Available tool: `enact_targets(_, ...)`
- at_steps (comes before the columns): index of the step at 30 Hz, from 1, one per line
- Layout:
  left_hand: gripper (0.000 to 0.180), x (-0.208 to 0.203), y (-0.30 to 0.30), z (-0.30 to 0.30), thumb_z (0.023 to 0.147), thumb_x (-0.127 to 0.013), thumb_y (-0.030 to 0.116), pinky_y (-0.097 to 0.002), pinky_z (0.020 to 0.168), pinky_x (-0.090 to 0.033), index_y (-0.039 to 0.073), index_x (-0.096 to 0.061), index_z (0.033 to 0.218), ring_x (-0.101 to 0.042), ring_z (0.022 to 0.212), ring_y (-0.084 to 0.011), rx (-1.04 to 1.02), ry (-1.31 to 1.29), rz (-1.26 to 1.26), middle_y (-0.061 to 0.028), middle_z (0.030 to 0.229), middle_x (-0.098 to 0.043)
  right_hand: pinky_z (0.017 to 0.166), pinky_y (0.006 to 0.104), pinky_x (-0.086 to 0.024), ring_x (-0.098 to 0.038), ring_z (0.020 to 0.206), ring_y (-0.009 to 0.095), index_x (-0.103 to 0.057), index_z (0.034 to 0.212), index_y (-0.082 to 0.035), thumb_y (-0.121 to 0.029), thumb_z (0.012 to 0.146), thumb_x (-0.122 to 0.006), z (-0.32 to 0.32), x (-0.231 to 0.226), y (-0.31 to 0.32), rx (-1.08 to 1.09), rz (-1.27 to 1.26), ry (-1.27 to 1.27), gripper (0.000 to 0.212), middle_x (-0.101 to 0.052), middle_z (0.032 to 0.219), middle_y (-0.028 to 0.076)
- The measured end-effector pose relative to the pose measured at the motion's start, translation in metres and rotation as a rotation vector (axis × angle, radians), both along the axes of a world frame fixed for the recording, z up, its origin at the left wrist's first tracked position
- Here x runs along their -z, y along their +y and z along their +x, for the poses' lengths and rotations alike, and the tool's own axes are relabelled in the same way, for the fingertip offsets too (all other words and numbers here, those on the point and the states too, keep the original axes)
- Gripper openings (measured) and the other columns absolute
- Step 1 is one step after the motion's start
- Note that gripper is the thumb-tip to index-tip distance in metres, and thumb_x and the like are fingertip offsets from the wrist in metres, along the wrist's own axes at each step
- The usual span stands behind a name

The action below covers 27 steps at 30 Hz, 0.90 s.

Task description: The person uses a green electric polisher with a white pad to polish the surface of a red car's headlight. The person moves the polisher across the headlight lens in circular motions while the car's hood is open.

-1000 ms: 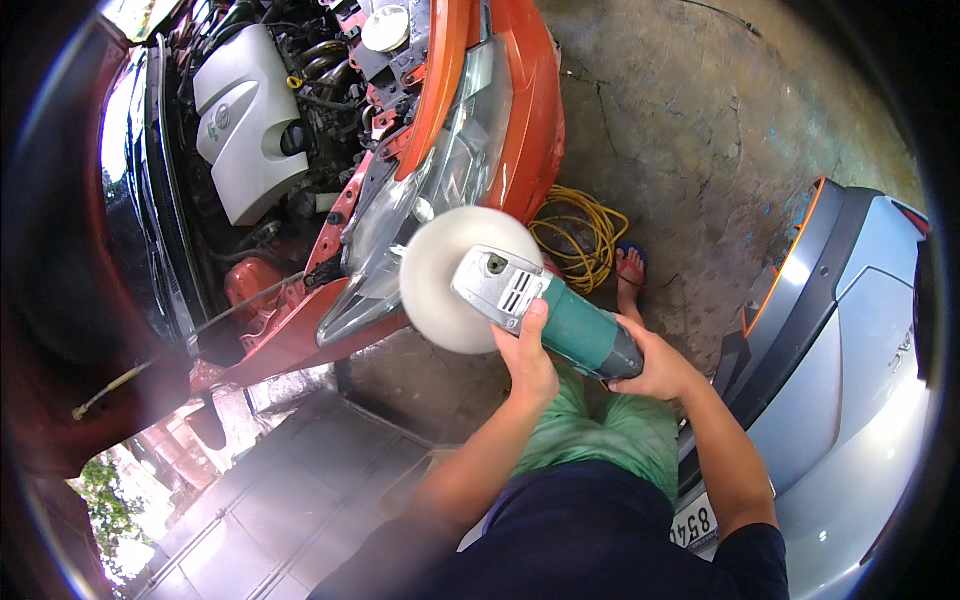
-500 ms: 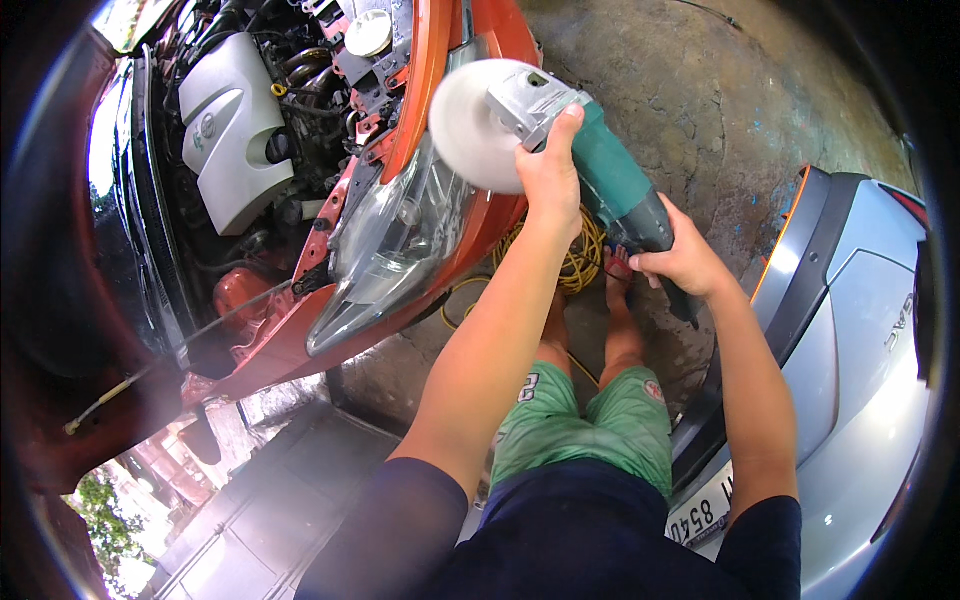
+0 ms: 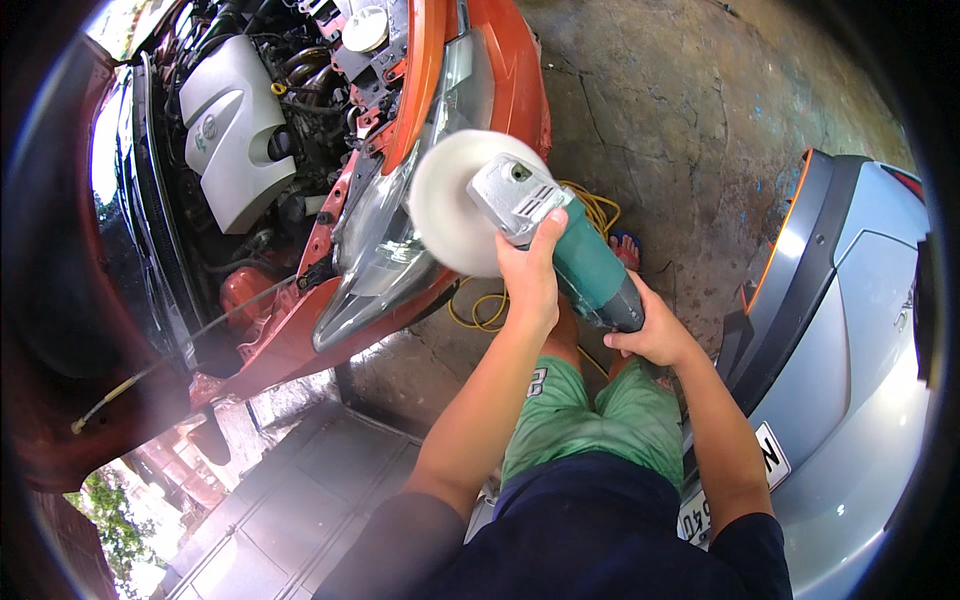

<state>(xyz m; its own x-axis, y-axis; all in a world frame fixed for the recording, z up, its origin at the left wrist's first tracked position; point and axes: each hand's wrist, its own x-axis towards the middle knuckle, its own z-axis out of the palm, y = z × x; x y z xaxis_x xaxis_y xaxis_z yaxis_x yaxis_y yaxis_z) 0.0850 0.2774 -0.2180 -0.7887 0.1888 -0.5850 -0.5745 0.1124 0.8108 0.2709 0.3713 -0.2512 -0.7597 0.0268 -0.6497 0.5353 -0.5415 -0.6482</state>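
A teal power polisher [image 3: 587,262] with a grey metal head is held in both my hands. My left hand [image 3: 532,272] is wrapped round its body just behind the head. Farther back, my right hand [image 3: 660,325] grips the dark rear handle. The round white polishing pad [image 3: 447,205] looks blurred, as if spinning, and lies over the outer part of the clear headlight [image 3: 385,265] on an orange-red car. Whether the pad touches the lens is hard to tell. Part of the headlight is hidden behind the pad.
The car's engine bay [image 3: 325,125] is exposed, with a silver engine cover [image 3: 232,130]. A yellow cord [image 3: 482,312] lies coiled on the concrete floor [image 3: 690,120] by my feet. To the right stands a light-blue car [image 3: 860,310]; a grey metal cabinet-like surface [image 3: 290,510] is at lower left.
The polisher has moved down, nearer to my body and slightly left, and its pad with it, from the headlight's upper part toward its middle. Both hands keep their hold.
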Motion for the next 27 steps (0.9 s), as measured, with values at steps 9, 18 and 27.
enact_targets(9,0.075,-0.019,-0.058,0.038,0.087,-0.091,0.032,-0.0373,0.108,-0.047,0.0,-0.051,0.142,-0.062,0.12,-0.0196,-0.059,0.007,-0.013,-0.0113,0.132,-0.064,0.061,0.033,-0.058,-0.07,0.084,0.02,-0.029,0.167,-0.009,0.003,0.076,-0.087,0.035,-0.003,-0.043,-0.101,-0.066,0.018,0.109,-0.065,0.127,0.017)
enact_targets(18,0.069,-0.114,-0.191,0.115,0.095,-0.082,0.026,-0.0395,0.109,-0.049,0.003,-0.046,0.148,-0.061,0.125,-0.0232,-0.187,0.031,0.106,-0.0114,0.135,-0.062,0.112,0.042,-0.047,-0.064,0.128,0.033,-0.041,0.156,0.002,-0.021,0.072,-0.097,0.059,-0.07,-0.111,-0.417,0.259,0.327,0.103,-0.066,0.135,0.022)
enact_targets(27,0.053,-0.394,-0.247,0.138,0.109,-0.064,0.041,-0.0392,0.098,-0.058,-0.005,-0.067,0.134,-0.075,0.11,-0.0291,0.76,0.287,-0.135,-0.02,0.117,-0.078,0.103,0.0379,-0.054,-0.069,0.116,0.026,-0.043,0.156,0.004,-0.006,0.07,-0.088,0.058,-0.156,-0.114,-0.456,0.45,0.33,0.097,-0.069,0.128,0.019)
